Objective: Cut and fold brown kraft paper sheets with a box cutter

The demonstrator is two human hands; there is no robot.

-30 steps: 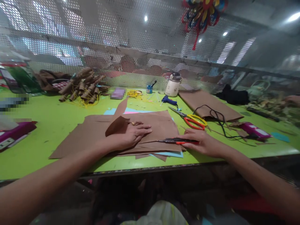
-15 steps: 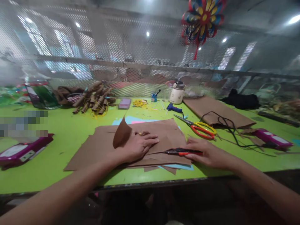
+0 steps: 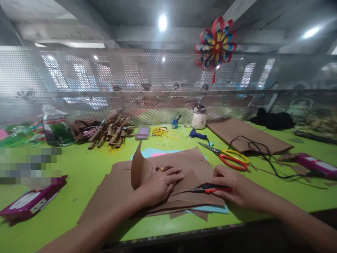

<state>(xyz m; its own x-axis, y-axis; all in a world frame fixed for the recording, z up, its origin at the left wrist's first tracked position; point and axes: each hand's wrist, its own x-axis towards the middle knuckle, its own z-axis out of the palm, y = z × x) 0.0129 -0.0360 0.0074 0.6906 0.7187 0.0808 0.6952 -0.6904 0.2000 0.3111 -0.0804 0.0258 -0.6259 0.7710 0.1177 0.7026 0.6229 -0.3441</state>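
Brown kraft paper sheets (image 3: 105, 196) lie stacked on the green table near its front edge. My left hand (image 3: 164, 182), with a ring on one finger, rests flat on top of them, fingers stretched out. Beside its wrist a strip of brown paper (image 3: 137, 168) curls upward. My right hand (image 3: 229, 182) grips a red and black utility knife (image 3: 207, 188), held low over the right part of the sheets. The knife's thin tip points left along a cut line in the paper. Light blue paper (image 3: 218, 209) sticks out from under the stack.
Scissors (image 3: 231, 160), a blue glue gun (image 3: 198, 135) and a black cord lie beyond my right hand. Folded brown paper (image 3: 244, 135) is behind them. Purple power strips (image 3: 34, 200) flank both sides. Tied paper rolls (image 3: 110, 133) and a white jug (image 3: 199, 117) stand at the back.
The camera has tilted upward, so the table sits lower in view. Both hands keep nearly the same place on the paper. The curled strip has changed shape slightly.
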